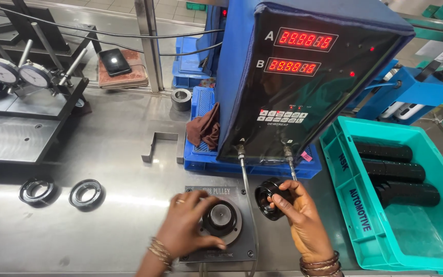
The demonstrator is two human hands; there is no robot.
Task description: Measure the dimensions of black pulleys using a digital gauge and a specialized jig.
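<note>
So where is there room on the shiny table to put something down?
Bare steel lies between the two black rings and the small bent bracket. Crowded: the gauge plate under the left hand, and the right hand holding a black pulley beside the teal bin.

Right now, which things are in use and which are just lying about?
In use: black ring part in right hand; round gauge plug under left hand.
Lying about: two rings, brown rag, phone, teal crate.
</note>
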